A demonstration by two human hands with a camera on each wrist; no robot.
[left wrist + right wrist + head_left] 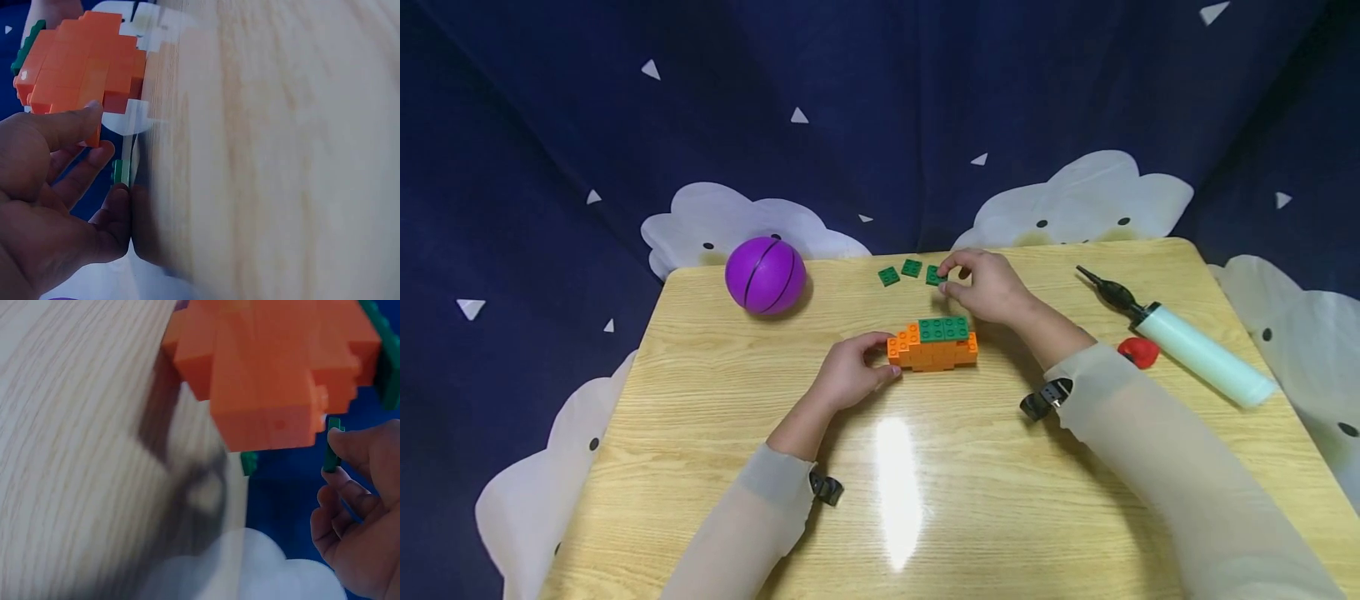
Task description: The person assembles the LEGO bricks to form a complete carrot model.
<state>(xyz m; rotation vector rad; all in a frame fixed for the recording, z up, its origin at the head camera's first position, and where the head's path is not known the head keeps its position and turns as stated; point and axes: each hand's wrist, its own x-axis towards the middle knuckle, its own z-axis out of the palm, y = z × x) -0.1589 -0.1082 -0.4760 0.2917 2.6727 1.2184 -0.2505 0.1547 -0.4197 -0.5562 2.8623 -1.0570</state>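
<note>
A stepped build of orange toy bricks (932,357) stands on the table, with green bricks (943,329) across its top. My left hand (846,372) holds its left end between thumb and fingers, and the left wrist view shows the thumb on an orange brick (69,75). Farther back, my right hand (988,287) pinches a small flat green brick (332,453) between thumb and fingertip. It appears raised off the table in the right wrist view. Two more loose green bricks, one at the left (889,276) and one in the middle (912,267), lie beside it.
On the wooden table (700,467), a purple ball (765,276) sits at the back left. To the right lie a pale hand pump (1206,354) with a black nozzle and a red object (1138,352). A dark blue curtain (880,125) hangs behind the back edge.
</note>
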